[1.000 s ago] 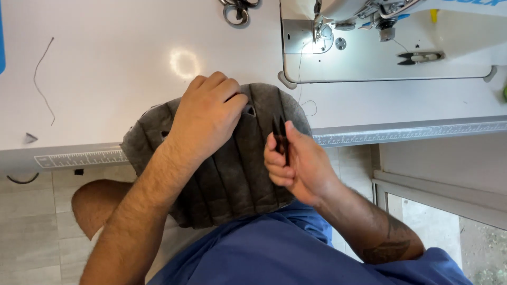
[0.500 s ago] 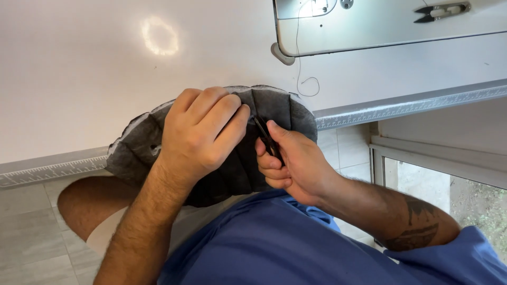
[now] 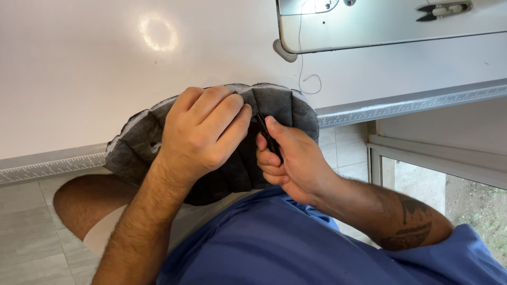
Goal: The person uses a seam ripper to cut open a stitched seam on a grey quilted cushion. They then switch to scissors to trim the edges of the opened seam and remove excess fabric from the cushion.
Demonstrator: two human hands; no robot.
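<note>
Ahead of you lies a white table point(image 3: 79, 79) with a ruler strip point(image 3: 412, 103) along its near edge, carrying a white sewing machine base point(image 3: 391, 26) with black thread snips point(image 3: 441, 9) resting on it and a loose thread point(image 3: 309, 79) trailing down, above a grey tiled floor point(image 3: 26, 243).

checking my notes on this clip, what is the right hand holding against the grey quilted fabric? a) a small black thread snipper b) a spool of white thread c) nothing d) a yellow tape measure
a: the right hand pinches a small black thread snipper at the grey quilted fabric, beside the left hand that presses the fabric down.
</note>
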